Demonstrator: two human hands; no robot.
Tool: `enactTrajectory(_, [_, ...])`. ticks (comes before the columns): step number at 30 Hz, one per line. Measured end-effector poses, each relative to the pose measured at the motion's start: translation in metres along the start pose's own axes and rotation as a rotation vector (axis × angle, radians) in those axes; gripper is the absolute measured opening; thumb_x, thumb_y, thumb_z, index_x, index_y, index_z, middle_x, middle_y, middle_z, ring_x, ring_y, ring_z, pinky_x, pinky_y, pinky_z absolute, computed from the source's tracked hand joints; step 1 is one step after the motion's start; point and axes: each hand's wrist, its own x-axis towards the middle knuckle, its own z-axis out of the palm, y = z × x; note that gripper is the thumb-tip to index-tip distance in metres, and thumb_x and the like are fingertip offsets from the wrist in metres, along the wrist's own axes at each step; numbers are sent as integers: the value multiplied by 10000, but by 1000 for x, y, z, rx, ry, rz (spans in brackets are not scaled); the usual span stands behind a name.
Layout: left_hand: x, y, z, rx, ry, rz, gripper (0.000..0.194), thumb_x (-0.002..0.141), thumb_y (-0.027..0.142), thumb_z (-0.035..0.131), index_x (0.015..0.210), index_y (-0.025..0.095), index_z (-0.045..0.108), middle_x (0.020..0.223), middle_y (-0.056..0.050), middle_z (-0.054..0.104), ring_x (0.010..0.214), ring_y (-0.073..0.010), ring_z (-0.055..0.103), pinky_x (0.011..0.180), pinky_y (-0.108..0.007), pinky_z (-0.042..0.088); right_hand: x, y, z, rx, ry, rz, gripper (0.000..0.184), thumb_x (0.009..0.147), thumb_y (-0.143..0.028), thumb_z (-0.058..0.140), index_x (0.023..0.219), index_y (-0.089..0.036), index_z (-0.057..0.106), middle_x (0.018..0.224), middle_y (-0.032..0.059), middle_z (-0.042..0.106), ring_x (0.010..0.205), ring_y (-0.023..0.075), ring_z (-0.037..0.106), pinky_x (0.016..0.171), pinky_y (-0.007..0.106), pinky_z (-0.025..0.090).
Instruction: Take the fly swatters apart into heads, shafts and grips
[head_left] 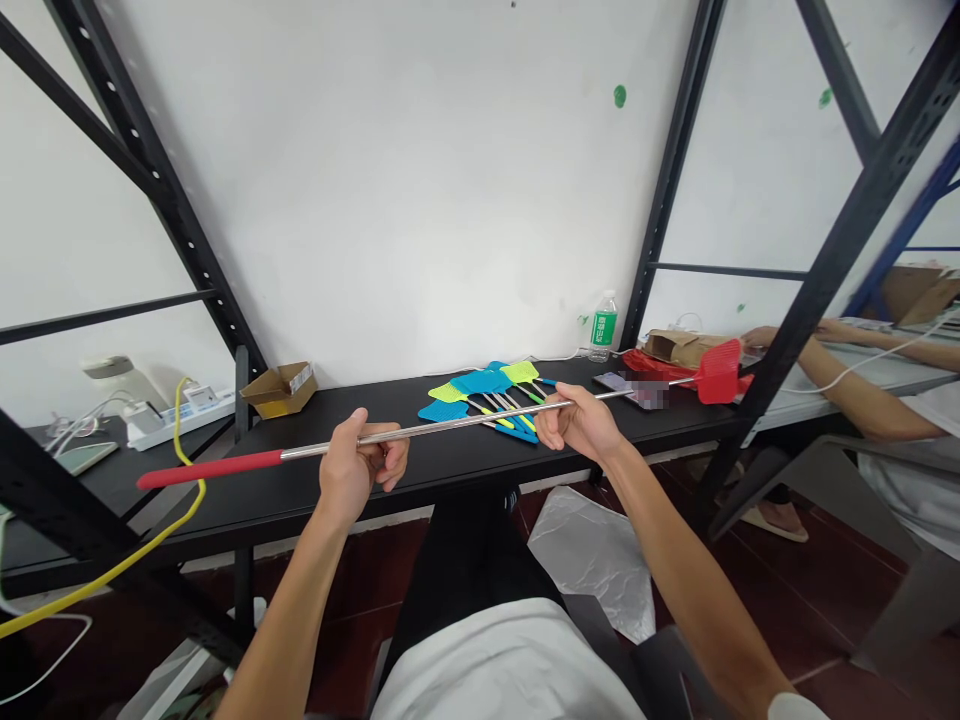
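**L hand** [360,465]: wrapped round steel shaft of a red fly swatter [465,422], fingers [394,465] curled shut on it, closer to red grip end.

**R hand** [577,422]: also closed on shaft, fingers [551,420] wrapped round it, nearer red head end. Both hands have firm hold, no open gap visible.

**Swatter pos:** held across body, slightly tilted, L end lower, shaft above black counter [225,500]. Red head sits at R end, over red plastic [649,365]; contact can't be told from this view.

**Nearby:** pile of blue & yellow-green fly swatters [480,400] just behind shaft, btwn hands. Blurred phone [626,388] near R end, water bottle [604,325] by wall, cardboard tray [279,390] on L.

**Co-worker:** forearms [862,395] far R, beyond black steel rack upright [847,240], separate from this person's hands.

**Risk:** long shaft has wide sweep. A sideways swing could clip rack upright or bottle; dipping R end could snag red plastic or drag across phone. Lowering it could disturb pile. Yellow cable [184,490] near L end could catch grip.
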Motion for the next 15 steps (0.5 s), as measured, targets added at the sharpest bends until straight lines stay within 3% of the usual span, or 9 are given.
enactTrajectory(15, [1, -7, 4, 30, -4, -5, 624, 979, 521, 254, 488, 204, 473, 425, -4, 322, 394, -141, 330, 459, -299, 255, 0, 3, 7, -33, -21, 47, 732, 1022, -616, 316, 597, -157, 696, 471, 71, 601, 487, 180, 579, 566, 296, 448])
